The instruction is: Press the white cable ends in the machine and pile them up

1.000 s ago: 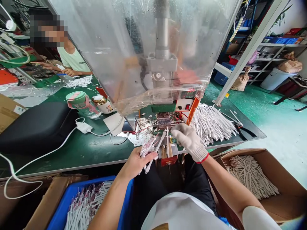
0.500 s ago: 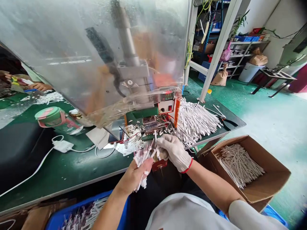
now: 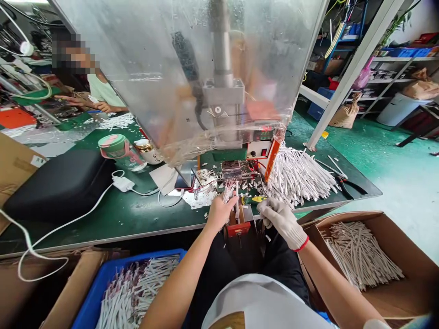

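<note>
My bare left hand (image 3: 220,212) reaches over the green workbench (image 3: 113,219) and grips a small bundle of white sticks (image 3: 229,192) whose tips rise toward the press base (image 3: 231,169). My right hand (image 3: 281,224), in a white knit glove with a red cuff, has its fingers bunched with nothing visible in them. It is close to a yellow-handled tool (image 3: 252,199). Just beyond that glove spreads a large pile of white sticks (image 3: 298,176). A red block (image 3: 238,229) sits below the bench edge between my hands.
A clear plastic curtain (image 3: 206,77) hangs around the press. A cardboard box of white sticks (image 3: 360,256) stands at lower right, a blue crate (image 3: 126,292) at lower left. Pliers (image 3: 350,185), a black case (image 3: 55,183) and a co-worker's hands (image 3: 103,107) are farther off.
My left hand has moved up and right, carrying the stick bundle toward the press base. My right hand has dropped back toward the bench edge, away from the bundle.
</note>
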`<state>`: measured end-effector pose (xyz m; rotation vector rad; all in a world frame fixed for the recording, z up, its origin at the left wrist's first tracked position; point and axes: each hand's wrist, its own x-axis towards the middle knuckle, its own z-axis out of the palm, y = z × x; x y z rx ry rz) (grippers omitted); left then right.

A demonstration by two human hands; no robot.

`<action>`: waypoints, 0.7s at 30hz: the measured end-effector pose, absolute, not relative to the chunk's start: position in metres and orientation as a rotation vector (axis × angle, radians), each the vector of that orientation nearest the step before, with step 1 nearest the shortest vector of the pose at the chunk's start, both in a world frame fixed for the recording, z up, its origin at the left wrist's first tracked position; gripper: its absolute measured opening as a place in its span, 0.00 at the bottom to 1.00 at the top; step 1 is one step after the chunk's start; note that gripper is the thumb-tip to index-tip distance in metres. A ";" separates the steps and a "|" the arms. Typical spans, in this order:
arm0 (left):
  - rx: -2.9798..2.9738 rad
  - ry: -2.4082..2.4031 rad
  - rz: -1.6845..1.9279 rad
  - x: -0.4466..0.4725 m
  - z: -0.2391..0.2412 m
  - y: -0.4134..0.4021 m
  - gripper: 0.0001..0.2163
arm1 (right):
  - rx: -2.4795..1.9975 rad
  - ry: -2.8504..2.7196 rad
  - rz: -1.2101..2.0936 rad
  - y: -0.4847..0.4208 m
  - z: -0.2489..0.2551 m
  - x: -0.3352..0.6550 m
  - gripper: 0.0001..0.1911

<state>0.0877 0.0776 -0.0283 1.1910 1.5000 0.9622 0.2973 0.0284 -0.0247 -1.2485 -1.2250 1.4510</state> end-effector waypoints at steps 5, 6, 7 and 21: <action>1.170 1.433 0.980 0.090 -0.026 0.081 0.15 | -1.385 -1.322 1.322 0.043 -0.021 0.292 0.20; 1.165 1.412 0.980 0.086 -0.022 0.078 0.14 | -1.365 -1.300 1.327 0.048 -0.016 0.289 0.20; 1.167 1.396 0.977 0.082 -0.018 0.073 0.14 | -1.335 -1.271 1.349 0.053 -0.010 0.286 0.20; 1.195 1.220 0.895 0.044 0.017 -0.018 0.14 | -1.004 -0.957 1.511 0.047 0.028 0.257 0.17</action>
